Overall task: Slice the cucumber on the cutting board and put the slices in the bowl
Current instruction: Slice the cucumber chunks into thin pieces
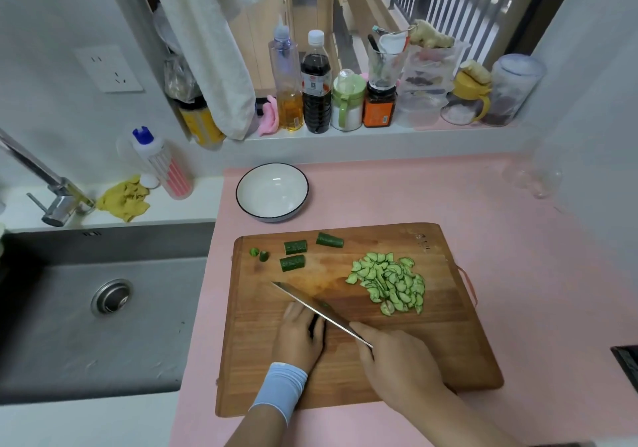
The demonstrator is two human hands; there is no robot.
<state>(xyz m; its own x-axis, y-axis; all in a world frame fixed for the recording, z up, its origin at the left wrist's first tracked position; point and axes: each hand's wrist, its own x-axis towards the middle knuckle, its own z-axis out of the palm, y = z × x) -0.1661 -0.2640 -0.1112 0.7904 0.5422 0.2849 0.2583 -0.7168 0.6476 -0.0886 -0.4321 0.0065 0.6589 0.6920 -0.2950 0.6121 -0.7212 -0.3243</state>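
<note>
Because the blade needed something steady to bite into, the left hand (298,338) sat curled over a cucumber piece (315,325) toward the front left of the cutting board (431,343). Its fingertips were tucked and pinned the piece down, so we saw only a dark green sliver between the fingers. The right hand (397,360) was wrapped round the handle of the knife (310,303). The blade ran diagonally, tip far-left and handle near-right, close against the left knuckles, which we judged served as its guide. We could not tell the hidden piece's long axis, but guessed it crossed the blade. Three chunks (295,247) waited at the far left, lying roughly left to right, with two end bits (259,254) beside them. The slices (390,282) were heaped on the right, out of the blade's way. The bowl (272,191) stood just behind the board, holding none yet.
</note>
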